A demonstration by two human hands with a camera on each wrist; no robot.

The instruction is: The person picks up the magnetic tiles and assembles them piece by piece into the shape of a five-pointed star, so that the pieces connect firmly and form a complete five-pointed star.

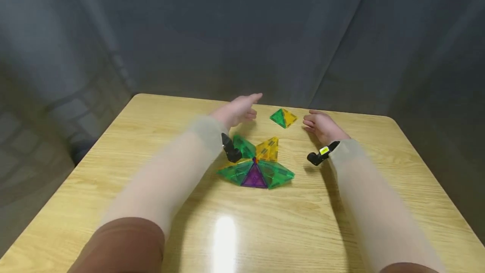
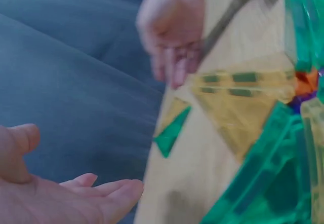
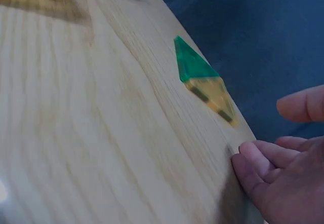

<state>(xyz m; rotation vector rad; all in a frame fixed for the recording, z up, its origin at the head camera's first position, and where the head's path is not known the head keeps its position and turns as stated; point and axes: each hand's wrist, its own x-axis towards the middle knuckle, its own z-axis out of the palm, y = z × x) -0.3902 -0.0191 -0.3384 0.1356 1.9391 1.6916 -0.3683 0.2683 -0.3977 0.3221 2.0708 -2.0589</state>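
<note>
A small green and yellow pyramid of translucent magnetic tiles [image 1: 283,118] stands near the table's far edge. To its left my left hand [image 1: 238,111] hovers with fingers extended and nothing in it. On the pyramid's other side my right hand [image 1: 321,125] has loosely bent fingers and holds nothing; in the right wrist view its fingertips [image 3: 248,155] are just short of the yellow tile. Nearer to me lies a star-like build of magnetic tiles [image 1: 254,176], with a purple triangle in front and green and yellow points around it. My left wrist overlaps its left side.
The wooden table [image 1: 295,231] has rounded far corners. Grey curtains [image 1: 242,33] hang close behind it and along both sides. A black wrist camera [image 1: 231,148] on my left arm hangs right by the star-like build.
</note>
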